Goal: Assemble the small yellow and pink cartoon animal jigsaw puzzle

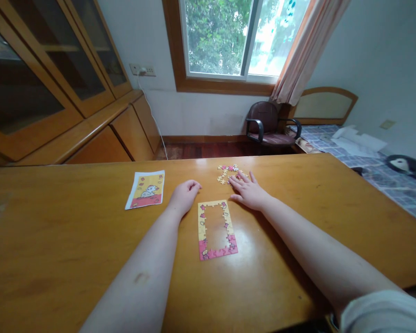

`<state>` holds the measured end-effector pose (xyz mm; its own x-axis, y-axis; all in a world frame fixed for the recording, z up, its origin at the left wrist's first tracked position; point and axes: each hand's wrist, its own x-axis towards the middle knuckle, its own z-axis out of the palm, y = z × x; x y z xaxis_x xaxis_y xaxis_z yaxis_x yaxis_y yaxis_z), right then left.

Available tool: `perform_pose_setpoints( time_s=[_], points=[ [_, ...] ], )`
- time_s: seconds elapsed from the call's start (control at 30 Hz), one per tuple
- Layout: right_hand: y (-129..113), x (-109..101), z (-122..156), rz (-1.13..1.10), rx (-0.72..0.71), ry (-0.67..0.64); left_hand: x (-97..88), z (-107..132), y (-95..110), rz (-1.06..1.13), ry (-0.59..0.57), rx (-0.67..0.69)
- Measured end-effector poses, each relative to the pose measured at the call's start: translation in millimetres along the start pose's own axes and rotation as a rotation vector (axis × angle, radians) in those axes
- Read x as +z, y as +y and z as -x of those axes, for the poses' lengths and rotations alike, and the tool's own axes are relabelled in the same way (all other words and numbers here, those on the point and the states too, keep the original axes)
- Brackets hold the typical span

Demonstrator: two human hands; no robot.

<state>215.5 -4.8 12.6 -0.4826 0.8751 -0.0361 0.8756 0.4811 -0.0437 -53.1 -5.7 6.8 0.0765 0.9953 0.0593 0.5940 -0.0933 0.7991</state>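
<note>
A jigsaw frame [217, 230] of yellow and pink edge pieces lies in the middle of the wooden table [55, 240], its centre unfilled. Just beyond it sits a small heap of loose puzzle pieces [227, 173]. My right hand [249, 189] lies flat with fingers spread, fingertips touching that heap. My left hand [185, 194] rests on the table left of the frame, fingers curled under loosely; nothing shows in it. A reference picture card [146, 188] with a white animal on yellow lies further left.
Wooden cabinets with glass doors [55, 88] stand along the left wall. A dark armchair [268, 125] sits under the window beyond the table. A bed [374, 162] with papers and a plush toy is at the right.
</note>
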Motion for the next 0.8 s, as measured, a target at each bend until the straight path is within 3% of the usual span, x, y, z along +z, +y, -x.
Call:
perform_pose_setpoints(
  time_s=[0.27,0.4,0.5,0.63,0.8],
  points=[
    [-13.1,-0.9,56.8,-0.062,-0.051,-0.039,-0.6,1.0,2.0,-0.018,-0.010,0.000],
    [-6.2,-9.1,51.6,-0.140,0.050,0.003,-1.0,0.8,1.2,-0.025,-0.015,0.002],
    [7.6,-15.1,39.4,-0.142,0.125,0.113,-0.8,0.3,-0.4,-0.026,-0.018,0.008],
    [22.7,-13.3,32.7,-0.150,0.081,0.229,-0.1,-0.8,-2.6,-0.028,-0.010,0.011],
    [24.4,-5.0,34.9,-0.177,0.021,0.195,0.2,-1.6,-4.1,-0.025,-0.014,0.010]
  ],
)
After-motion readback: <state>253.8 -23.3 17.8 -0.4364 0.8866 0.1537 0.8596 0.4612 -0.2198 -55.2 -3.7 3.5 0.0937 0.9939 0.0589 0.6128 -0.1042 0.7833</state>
